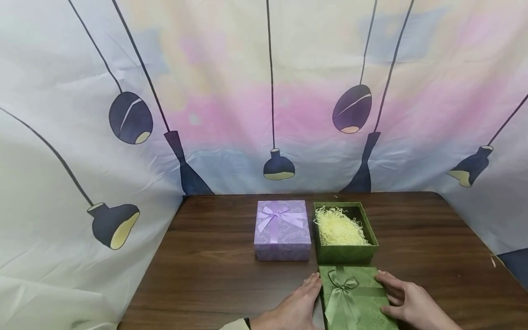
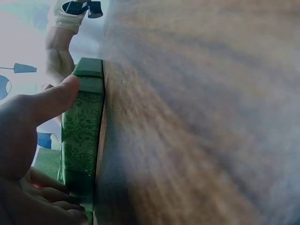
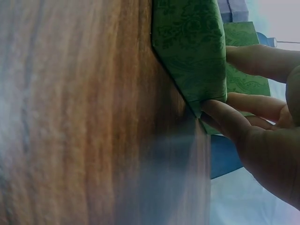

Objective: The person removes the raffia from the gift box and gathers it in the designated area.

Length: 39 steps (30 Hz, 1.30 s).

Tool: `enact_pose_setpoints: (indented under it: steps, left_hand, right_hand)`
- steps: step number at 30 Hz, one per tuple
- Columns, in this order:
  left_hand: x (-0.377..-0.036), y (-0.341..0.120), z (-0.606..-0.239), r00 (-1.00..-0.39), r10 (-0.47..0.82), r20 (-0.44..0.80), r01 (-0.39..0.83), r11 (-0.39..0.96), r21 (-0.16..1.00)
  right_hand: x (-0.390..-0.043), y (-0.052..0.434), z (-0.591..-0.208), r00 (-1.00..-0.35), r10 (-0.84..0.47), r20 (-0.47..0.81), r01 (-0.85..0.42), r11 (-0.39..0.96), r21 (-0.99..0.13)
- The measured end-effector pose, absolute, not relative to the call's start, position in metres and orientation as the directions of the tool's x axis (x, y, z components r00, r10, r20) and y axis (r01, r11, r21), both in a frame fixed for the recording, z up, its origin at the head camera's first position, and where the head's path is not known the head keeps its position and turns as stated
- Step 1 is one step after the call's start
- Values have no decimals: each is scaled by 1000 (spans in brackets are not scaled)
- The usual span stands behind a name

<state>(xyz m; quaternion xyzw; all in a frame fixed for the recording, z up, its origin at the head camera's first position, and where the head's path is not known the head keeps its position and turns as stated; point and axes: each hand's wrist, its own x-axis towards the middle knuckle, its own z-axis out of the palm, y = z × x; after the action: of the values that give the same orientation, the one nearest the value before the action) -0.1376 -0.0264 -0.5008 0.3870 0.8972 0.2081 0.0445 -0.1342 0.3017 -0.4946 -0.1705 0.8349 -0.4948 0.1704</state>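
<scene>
A green gift box lid (image 1: 371, 298) with a ribbon and bow (image 1: 344, 288) lies at the table's near side, its patterned sidewall showing in the left wrist view. Along its left side rests my left hand (image 1: 290, 302), fingers fairly straight, thumb and fingertips spread against the sidewall. From the right, my right hand (image 1: 412, 300) holds the lid with bent fingers, and in the right wrist view its fingertips (image 3: 213, 108) touch a lower corner. Just beyond the lid stands the green box (image 1: 346, 254), uncovered, with pale yellow shredded paper (image 1: 340, 227) heaped inside.
To the left of the green box sits a purple gift box (image 1: 282, 252), closed, with a lilac bow. Both boxes stand on a dark wooden table (image 1: 206, 261). A cloth backdrop (image 1: 231, 91) printed with hanging lamps rises behind the table and along its left side.
</scene>
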Motion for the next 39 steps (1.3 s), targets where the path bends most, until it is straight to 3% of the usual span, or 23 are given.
enact_pose_setpoints:
  steps: [10,16,24,30,39]
  left_hand:
    - [-138,-27,-502,-701,711,54,661,619,424]
    - [-138,-30,-497,-693,719,57,686,633,359]
    - [-146,-36,-478,-656,712,252,755,610,240]
    - [-153,-37,-467,-667,686,291,745,603,287]
    - [-173,-35,-435,-607,712,353,794,542,273]
  right_hand:
    - [-135,304,-491,-884,-449,-128,-169,563,-809]
    - [-135,306,-492,-878,-459,-137,-164,557,-814]
    - [-137,307,-492,-872,-459,-169,-139,563,-815]
    - [-139,305,-489,-875,-452,-176,-128,565,-815]
    - [-138,304,-488,-892,-430,-138,-172,606,-776]
